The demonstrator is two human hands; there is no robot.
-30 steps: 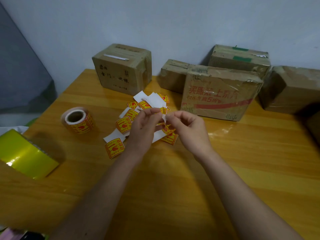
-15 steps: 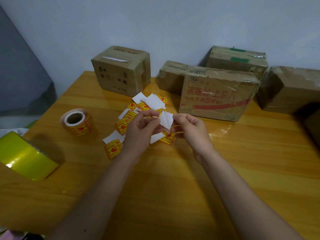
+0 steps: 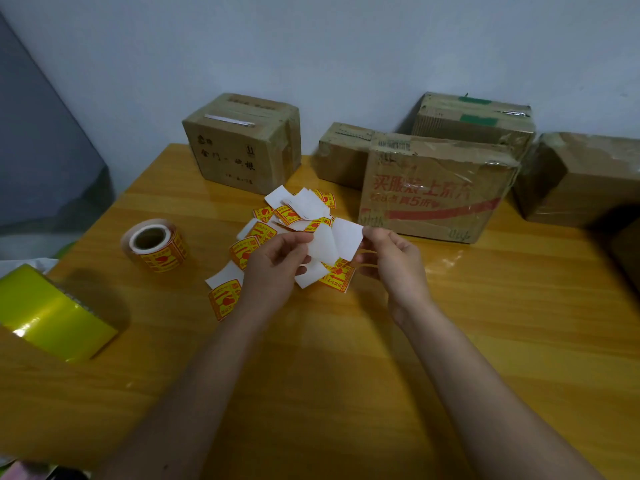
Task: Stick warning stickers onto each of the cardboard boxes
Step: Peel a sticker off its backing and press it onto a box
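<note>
My left hand (image 3: 273, 268) pinches a white backing paper (image 3: 323, 249), and my right hand (image 3: 394, 261) pinches a sticker (image 3: 348, 239) seen from its white back; the two are peeled partly apart above the table. Under my hands lies a pile of loose yellow-and-red warning stickers (image 3: 284, 216), some face down. A sticker roll (image 3: 156, 245) stands to the left. Several cardboard boxes line the back: a taped box (image 3: 242, 150) at left, a box with red print (image 3: 436, 192) in the middle, others behind and at right (image 3: 585, 181).
The wooden table (image 3: 485, 323) meets a pale wall at the back. A wide roll of yellow-green tape (image 3: 52, 317) lies at the left edge. A dark panel stands off the table's left side.
My hands have drawn apart, peeling the sticker away from its backing paper. The white sheets now spread wider between my fingers.
</note>
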